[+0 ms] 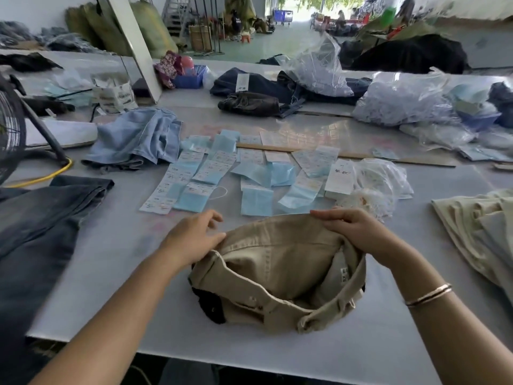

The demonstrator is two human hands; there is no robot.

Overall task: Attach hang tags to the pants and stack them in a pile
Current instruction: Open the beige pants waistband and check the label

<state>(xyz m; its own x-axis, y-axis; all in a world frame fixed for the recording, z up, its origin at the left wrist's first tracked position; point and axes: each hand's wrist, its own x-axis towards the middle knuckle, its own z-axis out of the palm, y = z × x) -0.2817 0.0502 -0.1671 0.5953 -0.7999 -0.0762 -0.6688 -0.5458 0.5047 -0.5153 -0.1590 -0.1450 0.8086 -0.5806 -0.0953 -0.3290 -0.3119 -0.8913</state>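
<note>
A pair of beige pants (280, 262) lies bunched on the white table (116, 262) in front of me, waistband open toward me. My left hand (191, 237) rests at the left edge of the fabric, thumb against it, fingers loosely spread. My right hand (352, 232) grips the upper right fold of the pants. Beyond the pants, several blue-and-white hang tags (211, 173) lie spread in rows. A pile of pale cream pants (477, 229) sits at the right edge.
Dark denim pants (41, 232) lie at the left, light blue jeans (138, 137) behind them. A wooden ruler (347, 155) lies past the tags. Clear plastic bags (399, 104) and dark jeans (258, 90) crowd the far side. A fan stand (41, 129) stands at left.
</note>
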